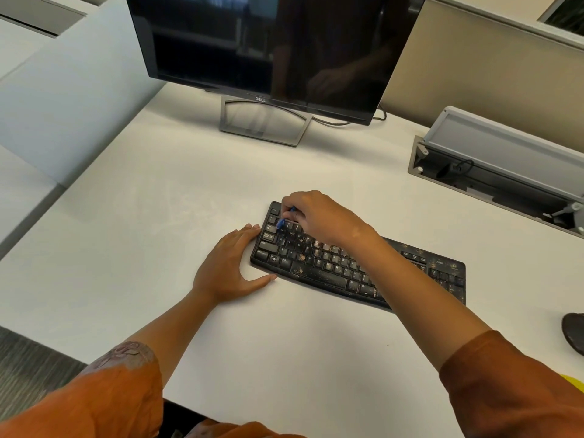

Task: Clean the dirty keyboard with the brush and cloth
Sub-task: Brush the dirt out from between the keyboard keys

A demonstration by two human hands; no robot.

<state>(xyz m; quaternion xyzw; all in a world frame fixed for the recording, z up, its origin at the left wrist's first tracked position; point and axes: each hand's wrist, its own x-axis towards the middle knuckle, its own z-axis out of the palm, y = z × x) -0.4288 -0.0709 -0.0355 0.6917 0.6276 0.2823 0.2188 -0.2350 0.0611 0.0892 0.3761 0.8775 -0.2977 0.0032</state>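
A black keyboard (335, 273) speckled with brown dirt lies slanted on the white desk (158, 216). My right hand (319, 216) hovers over its upper left keys and pinches a small blue brush (282, 222), whose tip touches the keys. My left hand (230, 263) lies flat on the desk with straight fingers against the keyboard's left end, thumb along its front edge. A yellow patch (573, 382) shows at the right edge; whether it is the cloth I cannot tell.
A dark Dell monitor (271, 49) on a grey stand (265, 121) stands behind the keyboard. An open cable tray (493, 165) with a raised lid sits at the right. A dark mouse (573, 331) lies at the right edge.
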